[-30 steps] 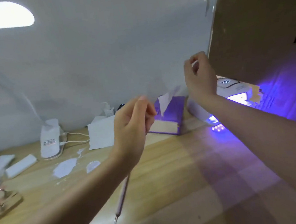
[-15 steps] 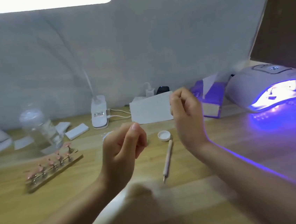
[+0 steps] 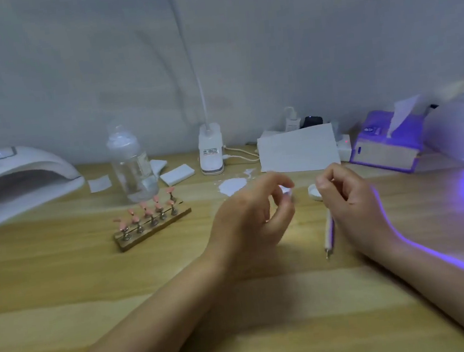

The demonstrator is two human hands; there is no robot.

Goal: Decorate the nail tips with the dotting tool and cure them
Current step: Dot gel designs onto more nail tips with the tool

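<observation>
Both hands lowered toward worktop (image 3: 64,279). Left hand (image 3: 247,220) pinches small white bit, possibly tissue; right hand (image 3: 347,195) curled, contents unclear. Dotting tool (image 3: 329,231) lies ready nearby.

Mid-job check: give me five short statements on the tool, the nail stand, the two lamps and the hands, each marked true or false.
1. The dotting tool lies on the table. True.
2. The right hand grips the dotting tool. False: the tool lies loose beside that hand.
3. The lamp on the right glows purple. True.
4. The nail stand sits inside the lamp on the left. False: it stands on the table, outside it.
5. The left hand rests flat on the nail stand. False: it hovers right of it, fingers curled.
</observation>
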